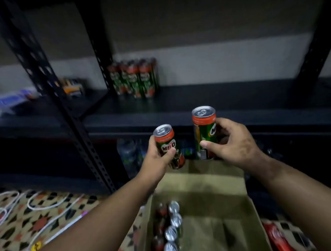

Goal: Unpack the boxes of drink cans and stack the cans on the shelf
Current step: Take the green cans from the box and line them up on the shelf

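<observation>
shelf cans [135, 79] blurred; box [210, 182] cut off below; left-shelf items [72, 87] unreadable

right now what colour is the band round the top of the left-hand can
Orange-red, above a green body, on the can in the left hand; head view.

Shelf board [226, 98] bare right of the stacked cans [135, 79] (wide clear stretch); slanted black upright [65, 110] blocks the left approach.

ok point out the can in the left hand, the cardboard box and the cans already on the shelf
can in the left hand [166, 144], head view, logo band
cardboard box [203, 182], head view, far inner wall
cans on the shelf [135, 79], head view, middle can's side
</observation>
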